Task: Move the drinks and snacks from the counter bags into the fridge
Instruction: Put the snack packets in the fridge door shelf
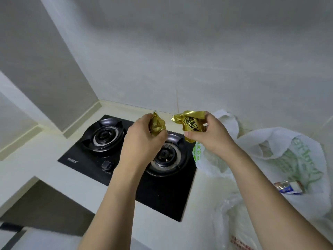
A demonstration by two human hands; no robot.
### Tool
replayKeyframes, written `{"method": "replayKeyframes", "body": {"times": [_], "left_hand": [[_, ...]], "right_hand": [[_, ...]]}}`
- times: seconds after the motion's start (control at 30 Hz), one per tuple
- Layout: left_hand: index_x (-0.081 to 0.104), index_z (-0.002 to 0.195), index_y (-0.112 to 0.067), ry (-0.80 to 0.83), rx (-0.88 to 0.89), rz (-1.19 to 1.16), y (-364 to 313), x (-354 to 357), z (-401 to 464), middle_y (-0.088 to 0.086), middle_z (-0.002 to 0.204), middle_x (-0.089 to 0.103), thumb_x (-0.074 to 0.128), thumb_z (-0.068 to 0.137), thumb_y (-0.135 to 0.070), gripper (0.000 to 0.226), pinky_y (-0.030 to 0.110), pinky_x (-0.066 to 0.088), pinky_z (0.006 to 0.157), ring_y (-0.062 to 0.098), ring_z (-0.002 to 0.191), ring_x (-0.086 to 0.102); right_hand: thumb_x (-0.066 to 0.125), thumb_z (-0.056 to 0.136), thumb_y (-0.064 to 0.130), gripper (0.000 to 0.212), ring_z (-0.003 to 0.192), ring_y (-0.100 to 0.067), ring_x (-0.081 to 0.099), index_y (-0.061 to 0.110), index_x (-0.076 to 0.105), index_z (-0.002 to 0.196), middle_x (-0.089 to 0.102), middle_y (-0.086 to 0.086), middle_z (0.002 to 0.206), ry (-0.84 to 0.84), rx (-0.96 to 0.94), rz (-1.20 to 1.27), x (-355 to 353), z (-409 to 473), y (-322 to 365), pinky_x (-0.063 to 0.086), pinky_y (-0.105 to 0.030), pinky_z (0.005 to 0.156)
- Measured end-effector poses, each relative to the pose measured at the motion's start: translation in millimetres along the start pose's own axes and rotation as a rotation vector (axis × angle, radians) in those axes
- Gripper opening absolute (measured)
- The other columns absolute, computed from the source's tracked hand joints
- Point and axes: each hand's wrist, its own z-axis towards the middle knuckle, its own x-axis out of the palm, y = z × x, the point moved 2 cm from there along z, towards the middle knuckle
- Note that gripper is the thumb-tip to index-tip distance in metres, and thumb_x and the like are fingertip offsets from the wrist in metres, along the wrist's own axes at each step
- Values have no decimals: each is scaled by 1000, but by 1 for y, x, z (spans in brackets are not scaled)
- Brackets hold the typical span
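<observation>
My left hand (142, 139) grips a crumpled gold snack packet (157, 125) above the stove. My right hand (210, 136) pinches a second gold snack packet with black characters (191, 123), held just left of the bags. Both packets are raised in the air, a little apart from each other. A white plastic bag with green print (288, 150) lies open on the counter at the right. Inside its lower edge lies a small blue and white packet (290, 187). Another clear plastic bag (234, 222) lies nearer me.
A black two-burner gas stove (162, 197) is set into the white counter (36, 159) below my hands, with a knob (106, 166) at its front. Grey tiled walls close the back and left. The counter's front edge drops away at lower left.
</observation>
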Motion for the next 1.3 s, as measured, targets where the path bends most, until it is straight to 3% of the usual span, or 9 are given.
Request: {"method": "replayKeyframes", "body": {"times": [0.17, 0.33, 0.53, 0.7, 0.83, 0.93, 1.13, 1.2, 1.3], "left_hand": [[59, 109, -24, -105, -92, 72, 17, -37, -33, -16, 82, 57, 68, 82, -34, 30, 41, 57, 70, 10, 79, 61], [59, 106, -27, -222, -217, 126, 44, -88, -72, -10, 86, 62, 66, 83, -35, 25, 44, 57, 72, 8, 78, 61], [51, 100, -37, -345, -308, 152, 77, -154, -120, -11, 87, 62, 67, 86, -37, 22, 42, 59, 69, 11, 78, 63], [57, 122, -29, -469, -390, 197, 113, -211, -164, -20, 86, 56, 69, 85, -39, 40, 26, 56, 66, 5, 79, 60], [54, 131, -27, -542, -449, 199, 143, -255, -205, -14, 97, 58, 67, 88, -38, 47, 29, 56, 74, 7, 86, 59], [55, 126, -26, -600, -473, 237, 161, -285, -235, -19, 89, 54, 65, 89, -36, 40, 22, 50, 68, 5, 83, 57], [54, 124, -25, -729, -572, 277, 186, -336, -300, -25, 86, 48, 63, 93, -32, 33, 18, 46, 67, -3, 83, 52], [55, 119, -24, -777, -625, 301, 191, -350, -323, -18, 87, 53, 64, 93, -32, 28, 17, 45, 67, 0, 82, 53], [55, 112, -26, -841, -731, 342, 197, -367, -358, -10, 90, 59, 64, 92, -34, 23, 20, 45, 63, 5, 81, 56]], "right_hand": [[78, 64, 51, 62, 106, -9, 61, 37, 55, 119, 63, 17, 110, 107, -55, 32, 42, -6, 19, 52, -40, 96], [76, 70, 54, 56, 103, -6, 61, 36, 56, 119, 64, 18, 108, 257, -131, 47, 100, -20, 54, 53, -37, 92], [76, 70, 53, 54, 109, -5, 58, 40, 53, 117, 62, 17, 113, 436, -218, 87, 178, -49, 100, 51, -30, 90], [77, 74, 48, 57, 110, -5, 57, 35, 54, 124, 60, 16, 116, 580, -274, 134, 247, -85, 141, 50, -23, 84], [78, 74, 47, 59, 111, -10, 58, 33, 52, 125, 60, 12, 118, 662, -311, 151, 301, -121, 173, 52, -37, 95], [78, 77, 44, 55, 112, -12, 58, 35, 51, 123, 60, 11, 118, 739, -353, 148, 341, -150, 194, 52, -39, 95], [75, 80, 46, 62, 116, -15, 53, 29, 47, 133, 56, 8, 126, 877, -443, 127, 412, -207, 230, 49, -31, 93], [75, 81, 46, 59, 113, -13, 54, 31, 46, 131, 55, 10, 124, 944, -468, 136, 434, -228, 240, 50, -27, 88], [75, 80, 47, 54, 102, -2, 54, 37, 45, 125, 53, 20, 112, 1066, -510, 161, 467, -261, 253, 46, -7, 63]]}}
